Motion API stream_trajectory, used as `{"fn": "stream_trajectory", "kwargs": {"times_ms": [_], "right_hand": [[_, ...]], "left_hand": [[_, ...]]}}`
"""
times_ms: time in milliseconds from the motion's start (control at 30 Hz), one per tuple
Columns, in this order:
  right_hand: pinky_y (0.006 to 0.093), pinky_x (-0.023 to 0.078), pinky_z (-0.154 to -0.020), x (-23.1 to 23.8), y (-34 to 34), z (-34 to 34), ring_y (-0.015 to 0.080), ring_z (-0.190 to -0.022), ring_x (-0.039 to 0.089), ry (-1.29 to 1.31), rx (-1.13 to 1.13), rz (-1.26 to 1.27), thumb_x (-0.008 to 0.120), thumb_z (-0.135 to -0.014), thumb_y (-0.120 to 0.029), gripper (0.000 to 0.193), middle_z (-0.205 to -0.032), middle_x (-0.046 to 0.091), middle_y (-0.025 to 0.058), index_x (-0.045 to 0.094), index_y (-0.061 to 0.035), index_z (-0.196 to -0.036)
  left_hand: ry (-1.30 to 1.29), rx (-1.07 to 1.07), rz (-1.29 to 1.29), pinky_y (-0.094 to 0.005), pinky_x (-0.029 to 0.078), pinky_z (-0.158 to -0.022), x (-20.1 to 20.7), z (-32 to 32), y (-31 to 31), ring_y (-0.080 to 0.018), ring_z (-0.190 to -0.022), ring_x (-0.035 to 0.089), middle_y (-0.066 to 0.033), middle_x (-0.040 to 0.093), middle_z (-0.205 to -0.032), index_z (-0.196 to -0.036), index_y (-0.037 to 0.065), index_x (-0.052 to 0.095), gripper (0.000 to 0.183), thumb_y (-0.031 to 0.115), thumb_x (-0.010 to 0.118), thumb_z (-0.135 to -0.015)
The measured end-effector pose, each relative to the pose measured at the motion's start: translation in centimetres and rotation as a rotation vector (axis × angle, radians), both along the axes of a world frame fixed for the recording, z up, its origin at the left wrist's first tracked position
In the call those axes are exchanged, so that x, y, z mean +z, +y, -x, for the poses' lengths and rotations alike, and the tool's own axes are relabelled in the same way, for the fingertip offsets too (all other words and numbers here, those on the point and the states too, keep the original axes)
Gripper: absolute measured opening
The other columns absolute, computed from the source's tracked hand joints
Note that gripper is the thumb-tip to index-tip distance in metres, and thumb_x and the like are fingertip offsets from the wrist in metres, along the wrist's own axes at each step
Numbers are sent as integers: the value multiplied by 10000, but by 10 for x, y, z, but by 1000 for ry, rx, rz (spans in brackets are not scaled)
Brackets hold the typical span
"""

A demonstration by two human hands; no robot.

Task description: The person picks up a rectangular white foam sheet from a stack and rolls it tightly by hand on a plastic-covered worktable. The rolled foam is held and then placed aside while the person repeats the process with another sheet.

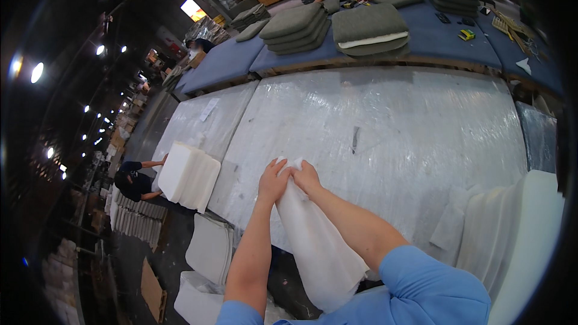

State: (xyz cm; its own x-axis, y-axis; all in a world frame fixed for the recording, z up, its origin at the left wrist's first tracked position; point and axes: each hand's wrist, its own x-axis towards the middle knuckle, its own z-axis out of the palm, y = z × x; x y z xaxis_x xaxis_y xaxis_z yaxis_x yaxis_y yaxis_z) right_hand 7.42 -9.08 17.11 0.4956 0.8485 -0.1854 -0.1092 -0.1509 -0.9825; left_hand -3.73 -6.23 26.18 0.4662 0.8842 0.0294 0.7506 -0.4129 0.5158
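My left hand (274,180) and my right hand (306,176) meet at the top end of a white cushion piece (316,247) with a thin, soft white covering. Both hands have their fingers closed on its gathered end, thumbs close together. From there the piece widens down toward my body, over the near edge of the table, with its lower end against my blue shirt. Whether foam fills it all the way up is hidden by my hands. Under my hands lies the plastic-wrapped white table (385,186).
White foam pads (512,222) stand stacked at right. At left, a person in dark clothes (133,182) handles another white stack (189,174). More pads (209,247) lie below. Beyond, a blue table (448,45) bears grey-green cushions (370,24) and a yellow tool (466,35); people work there.
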Motion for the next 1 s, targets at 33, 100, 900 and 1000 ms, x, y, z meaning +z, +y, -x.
{"fn": "stream_trajectory", "kwargs": {"times_ms": [33, 100, 900, 1000], "right_hand": [[419, 527, -942, -5, 0, -3, 347, -1096, 702, -20, -21, 22, 693, -930, -254, 366, -1152, 739, 218, 691, 15, -1178], [425, 519, -964, -16, -5, -4, 367, -1121, 691, -51, -18, 90, 692, -914, -248, 392, -1178, 730, 228, 680, 22, -1198], [466, 508, -1015, -120, -155, -41, 404, -1201, 641, -356, 276, 225, 679, -933, -305, 425, -1245, 711, 212, 689, -87, -1297], [436, 533, -976, -116, -235, -59, 367, -1107, 699, -187, 369, 372, 697, -916, -331, 397, -1192, 742, 196, 738, -54, -1197]], "left_hand": [[9, -1, 1, -428, 409, -1171, -3, -5, 0, -362, -1435, 484, -201, 476, -1579, -1366, 135, 696, 469, 353, 614, -960], [39, 14, 5, -417, 403, -1179, -9, -7, -1, -349, -1419, 508, -176, 512, -1563, -1345, 142, 714, 460, 337, 583, -949], [87, 53, 5, -407, 347, -1220, -21, -15, 4, -337, -1469, 455, -207, 497, -1568, -1344, 89, 707, 440, 249, 553, -964], [66, 59, -77, -413, 346, -1219, -26, 7, 5, -350, -1465, 457, -224, 499, -1562, -1344, 90, 709, 445, 255, 554, -960]]}}
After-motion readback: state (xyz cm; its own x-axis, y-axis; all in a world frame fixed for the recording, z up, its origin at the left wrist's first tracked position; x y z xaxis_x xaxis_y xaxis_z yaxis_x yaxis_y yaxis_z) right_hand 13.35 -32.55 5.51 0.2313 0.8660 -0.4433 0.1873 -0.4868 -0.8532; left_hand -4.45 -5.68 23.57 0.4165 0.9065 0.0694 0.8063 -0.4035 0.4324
